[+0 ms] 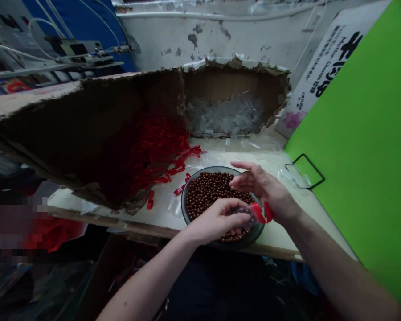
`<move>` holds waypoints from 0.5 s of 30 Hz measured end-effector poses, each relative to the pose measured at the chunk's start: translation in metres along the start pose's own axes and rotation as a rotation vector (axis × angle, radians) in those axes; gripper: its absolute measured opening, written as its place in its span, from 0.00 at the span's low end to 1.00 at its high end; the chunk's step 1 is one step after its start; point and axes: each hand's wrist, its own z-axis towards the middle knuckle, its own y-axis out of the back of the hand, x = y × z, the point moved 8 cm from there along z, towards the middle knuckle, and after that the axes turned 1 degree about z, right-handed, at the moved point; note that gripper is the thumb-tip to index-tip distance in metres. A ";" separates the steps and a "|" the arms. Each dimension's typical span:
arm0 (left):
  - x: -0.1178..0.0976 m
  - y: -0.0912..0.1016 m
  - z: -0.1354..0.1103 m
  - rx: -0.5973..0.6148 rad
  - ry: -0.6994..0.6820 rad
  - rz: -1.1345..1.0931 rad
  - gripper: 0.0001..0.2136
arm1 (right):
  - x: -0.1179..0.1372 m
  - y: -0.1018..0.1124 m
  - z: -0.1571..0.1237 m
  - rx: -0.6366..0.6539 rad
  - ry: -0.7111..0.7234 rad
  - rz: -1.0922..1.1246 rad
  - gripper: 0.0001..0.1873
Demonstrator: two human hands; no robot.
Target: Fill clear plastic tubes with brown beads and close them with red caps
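Observation:
My left hand (214, 219) is closed around a small clear plastic container (246, 215) with a red flip cap (261, 213), held sideways with the cap to the right. The cap's lid stands open. Close by, my right hand (265, 187) has its fingers stretched out and slightly curved, and its palm is near the cap; whether they touch I cannot tell. Both hands are over a round bowl (183, 206) at the table's front edge. Shiny brown beads (205, 191) fill the bowl, partly hidden by my hands.
A torn cardboard box (127, 89) holds a heap of red caps (157, 138), some spilled onto the table (163, 209). Clear plastic containers (223, 117) lie in its right compartment. A green panel (364, 147) with a black wire frame (316, 171) stands right; a printed carton (324, 67) is behind it.

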 end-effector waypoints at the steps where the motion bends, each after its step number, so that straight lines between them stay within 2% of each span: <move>1: 0.002 -0.003 0.000 0.012 0.011 0.007 0.13 | -0.003 -0.005 0.002 0.030 -0.028 -0.003 0.23; 9: -0.010 -0.015 -0.006 0.050 -0.013 0.105 0.13 | -0.010 -0.018 -0.004 0.023 -0.102 0.177 0.27; 15: -0.008 -0.019 -0.016 0.036 -0.008 0.114 0.11 | -0.003 -0.024 -0.013 0.027 -0.009 0.133 0.26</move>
